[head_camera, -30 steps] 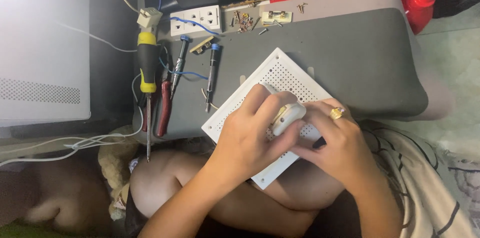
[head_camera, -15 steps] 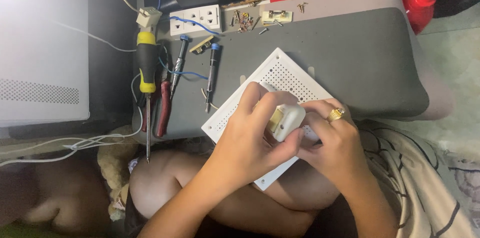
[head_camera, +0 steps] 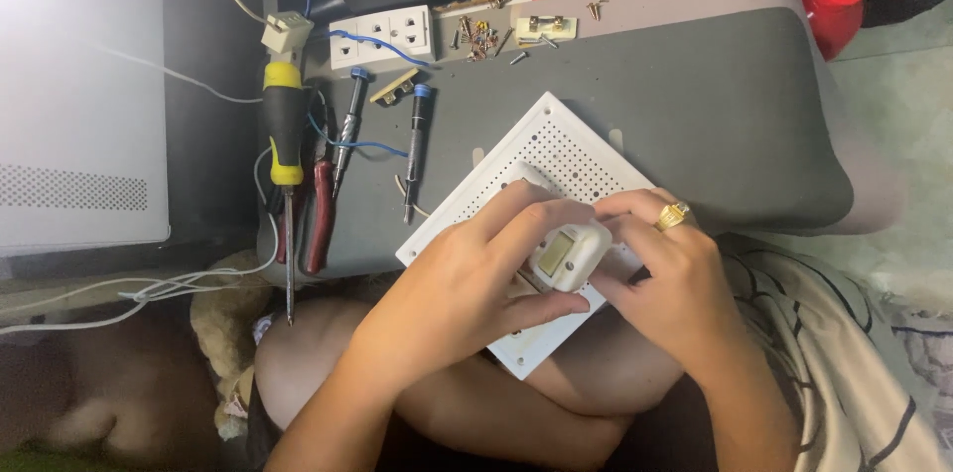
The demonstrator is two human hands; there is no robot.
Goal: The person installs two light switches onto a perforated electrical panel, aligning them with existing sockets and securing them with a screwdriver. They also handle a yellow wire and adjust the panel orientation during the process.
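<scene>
Small white switch part [head_camera: 566,256] pinched between left hand [head_camera: 467,283] and right hand [head_camera: 665,278], above white holed board [head_camera: 556,149]. Not fixed on yet; screws [head_camera: 481,38] far beyond board, unused.

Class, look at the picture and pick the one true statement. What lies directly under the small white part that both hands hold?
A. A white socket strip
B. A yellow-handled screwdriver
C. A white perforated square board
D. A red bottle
C: the small white part, gripped by the left hand and right hand, sits over the white perforated square board, while the other things lie farther off on the grey surface.
</scene>
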